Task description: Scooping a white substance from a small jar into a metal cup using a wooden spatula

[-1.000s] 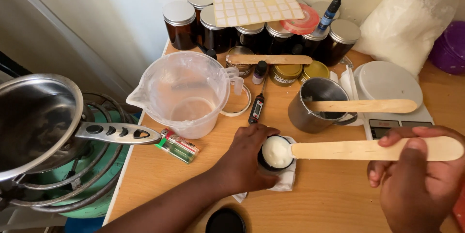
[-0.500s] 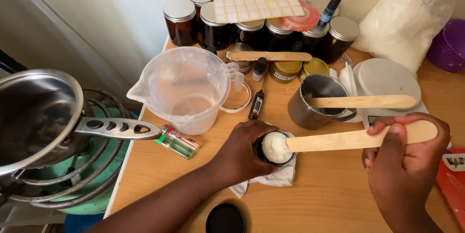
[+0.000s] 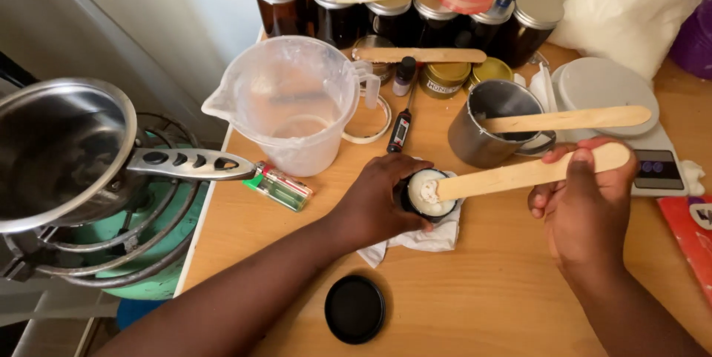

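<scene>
My left hand grips a small dark jar filled with white cream, standing on a white tissue. My right hand holds a long flat wooden stick by its far end. The stick's tip rests in the cream. A black round lid lies on the wooden table near me, apart from the jar.
A clear plastic jug, a metal cup with a wooden stick, a digital scale, a probe thermometer and a green lighter stand around. Amber jars line the back. A steel pan sits on a gas burner at left.
The right hand has moved left and nearer, tilting the stick so its tip dips into the cream. The left hand has stayed on the jar.
</scene>
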